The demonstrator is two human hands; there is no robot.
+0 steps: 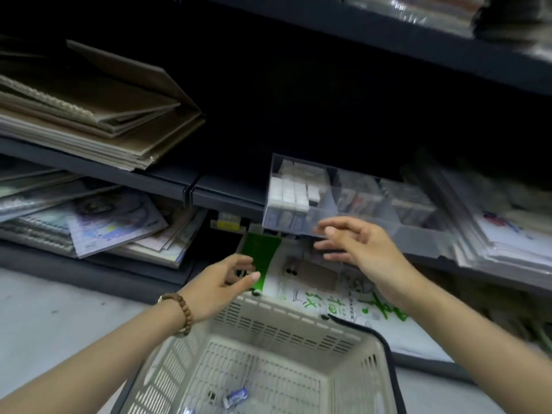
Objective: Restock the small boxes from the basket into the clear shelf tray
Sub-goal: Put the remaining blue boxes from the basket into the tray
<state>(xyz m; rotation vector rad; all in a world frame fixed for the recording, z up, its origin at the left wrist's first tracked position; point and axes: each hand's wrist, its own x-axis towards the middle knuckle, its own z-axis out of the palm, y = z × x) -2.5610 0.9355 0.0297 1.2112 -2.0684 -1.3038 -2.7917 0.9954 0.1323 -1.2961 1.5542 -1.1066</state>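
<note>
The clear shelf tray (pixel 325 204) juts out from the dark shelf, with several small white and grey boxes (pixel 291 192) stacked in its left compartment. My right hand (pixel 355 246) hovers just below the tray's front edge, fingers spread and relaxed, holding nothing. Lower left of the tray, above the basket's far rim, my left hand (pixel 221 279) has loosely curled fingers and nothing visible in them. The beige plastic basket (pixel 268 324) sits below both hands; one small blue-and-white box (pixel 236 397) lies on its floor.
Brown folders and pads (pixel 89 109) are stacked on the shelf at left, with notebooks (pixel 113 225) on the shelf below. A white and green printed pack (pixel 313 285) lies behind the basket. Plastic-wrapped paper goods (pixel 493 234) fill the shelf at right. Grey floor (pixel 59 318) lies at left.
</note>
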